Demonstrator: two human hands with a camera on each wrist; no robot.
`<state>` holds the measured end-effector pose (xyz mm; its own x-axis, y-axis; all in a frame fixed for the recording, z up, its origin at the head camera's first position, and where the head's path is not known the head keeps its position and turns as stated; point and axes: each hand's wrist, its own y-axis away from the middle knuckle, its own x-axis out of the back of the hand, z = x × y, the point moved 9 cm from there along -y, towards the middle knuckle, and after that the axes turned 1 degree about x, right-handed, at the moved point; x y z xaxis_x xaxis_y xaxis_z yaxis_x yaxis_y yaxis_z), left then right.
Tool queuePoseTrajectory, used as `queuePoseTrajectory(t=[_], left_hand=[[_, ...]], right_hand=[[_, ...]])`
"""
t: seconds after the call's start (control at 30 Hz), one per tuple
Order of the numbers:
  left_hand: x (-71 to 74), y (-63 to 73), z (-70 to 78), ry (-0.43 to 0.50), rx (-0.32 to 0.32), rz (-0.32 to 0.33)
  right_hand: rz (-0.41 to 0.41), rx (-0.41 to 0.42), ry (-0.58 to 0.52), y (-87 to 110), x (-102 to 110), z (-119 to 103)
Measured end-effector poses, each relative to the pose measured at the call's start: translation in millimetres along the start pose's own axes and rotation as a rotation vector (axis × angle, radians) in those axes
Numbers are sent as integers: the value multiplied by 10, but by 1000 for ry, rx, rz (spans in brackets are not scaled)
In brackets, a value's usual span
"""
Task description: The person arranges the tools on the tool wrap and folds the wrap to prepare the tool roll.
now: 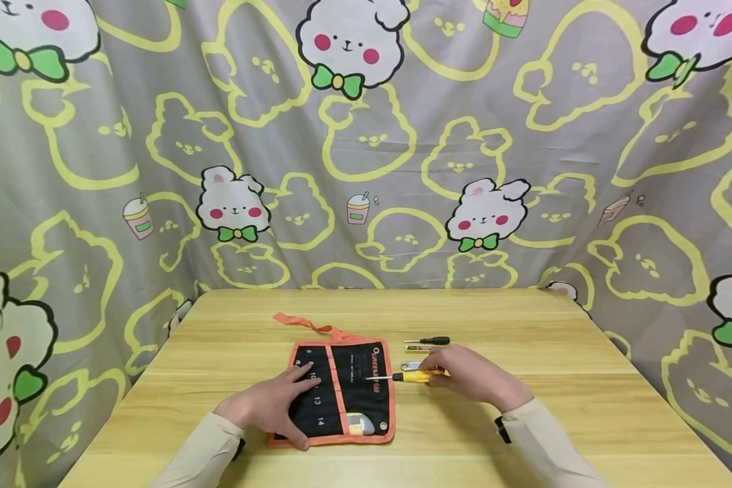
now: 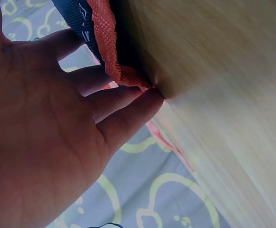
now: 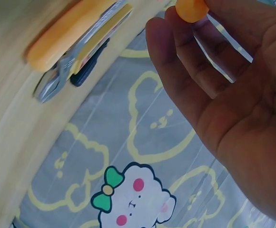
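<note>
With 12 o'clock pointing away from the person, the black, orange-edged tool pouch (image 1: pixel 372 400) lies spread on the wooden table (image 1: pixel 463 440). At its 5 o'clock, a utility knife (image 1: pixel 358 424) pokes from the nearest pocket. The left hand (image 1: pixel 271 404) rests at 8 o'clock, fingers spread, pressing the fabric. At 3 o'clock the right hand (image 1: pixel 466 373) pinches the handle of a yellow screwdriver (image 1: pixel 402 377), its tip over the pouch's right panel. I read this as stowing tools; the next move would call for lining the shaft up with a slot while the left hand steadies the cloth. Towards 2 o'clock lie a wrench (image 1: pixel 411 367), a flat yellow pack (image 1: pixel 417 349) and a black-handled screwdriver (image 1: pixel 434 341).

The right wrist view shows another orange handle (image 3: pixel 73 34) on the table, largely hidden from the head camera; the left wrist view shows the trim lifting off the wood.
</note>
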<state>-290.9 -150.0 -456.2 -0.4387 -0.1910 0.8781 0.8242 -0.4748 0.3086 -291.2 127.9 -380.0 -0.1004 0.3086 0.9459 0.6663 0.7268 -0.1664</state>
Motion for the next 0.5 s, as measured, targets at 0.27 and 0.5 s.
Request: queuePoseTrajectory(t=[0.27,0.5], left_hand=[[2,17,30,-11,-14,4],[-2,22,19,-5,-19,1]], right_hand=[[1,28,2,-142,-35,-81],[-6,14,10,-237,-78,-120]])
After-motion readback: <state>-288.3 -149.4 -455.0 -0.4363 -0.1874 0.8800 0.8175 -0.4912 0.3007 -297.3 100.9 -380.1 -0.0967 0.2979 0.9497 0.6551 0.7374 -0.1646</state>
